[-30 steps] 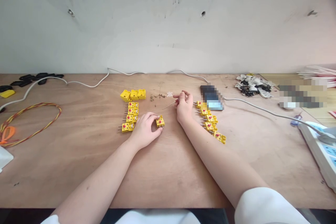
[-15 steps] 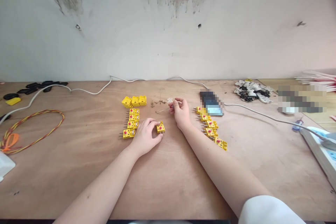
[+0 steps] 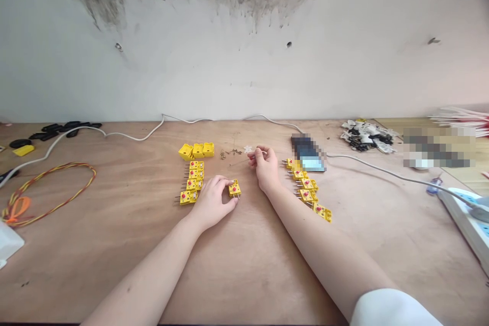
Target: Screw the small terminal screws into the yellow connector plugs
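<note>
Bright, even, diffuse light falls across a plywood workbench point(image 3: 126, 265) and a white plaster wall point(image 3: 229, 61), leaving only faint, soft shadows; wide-angle distortion bows the frame's edges, and pixelated patches point(image 3: 439, 147) obscure the right side.

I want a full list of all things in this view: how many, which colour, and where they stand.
Pinned plugs: four, yellow with red dots, column left of centre
Plug housings: three, yellow, above that column
Single plug: one, yellow with red dot, at left hand
Plug row: five, yellow with red dots, right of right hand
Small screws: several, brass, back centre
Twisted wire: one loop, red and yellow, far left
Power strip: one, white, right edge
Parts pile: one, black and white, back right
Left hand: one, fingers touching single plug
Right hand: one, pinching thin metal rod
</note>
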A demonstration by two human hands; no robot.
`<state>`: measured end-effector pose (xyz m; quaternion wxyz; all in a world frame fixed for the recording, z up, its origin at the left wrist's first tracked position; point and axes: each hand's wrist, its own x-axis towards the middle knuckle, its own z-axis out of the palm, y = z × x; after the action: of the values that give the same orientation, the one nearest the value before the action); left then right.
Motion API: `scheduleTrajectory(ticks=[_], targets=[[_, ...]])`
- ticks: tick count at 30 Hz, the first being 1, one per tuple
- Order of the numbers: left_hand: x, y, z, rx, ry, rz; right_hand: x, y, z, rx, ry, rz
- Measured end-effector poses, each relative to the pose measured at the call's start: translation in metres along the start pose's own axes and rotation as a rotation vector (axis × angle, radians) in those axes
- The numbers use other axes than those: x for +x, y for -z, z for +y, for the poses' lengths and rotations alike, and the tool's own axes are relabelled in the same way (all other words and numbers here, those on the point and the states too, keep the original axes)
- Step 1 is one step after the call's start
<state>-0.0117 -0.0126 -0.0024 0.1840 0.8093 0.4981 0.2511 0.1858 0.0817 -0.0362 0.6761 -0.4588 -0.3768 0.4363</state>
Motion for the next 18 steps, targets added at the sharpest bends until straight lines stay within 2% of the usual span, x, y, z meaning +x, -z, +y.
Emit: scheduleTrajectory(ticks=[4, 8, 13, 18], targets=[[0.0, -0.001, 0.0, -0.026, 0.039, 0.017, 0.003, 0.003, -0.003, 0.056, -0.038, 0.009], [-0.003, -0.002, 0.002, -0.067, 0.1, 0.058, -0.001, 0.003, -0.009, 0.126, -0.116, -0.094], [-0.003, -0.001, 0.003, -0.127, 0.059, 0.117, -0.014, -0.005, -0.011, 0.141, -0.137, -0.229], [0.0, 0.0, -0.001, -0.222, 0.01, 0.144, -0.019, -0.01, -0.009, 0.167, -0.169, -0.268]])
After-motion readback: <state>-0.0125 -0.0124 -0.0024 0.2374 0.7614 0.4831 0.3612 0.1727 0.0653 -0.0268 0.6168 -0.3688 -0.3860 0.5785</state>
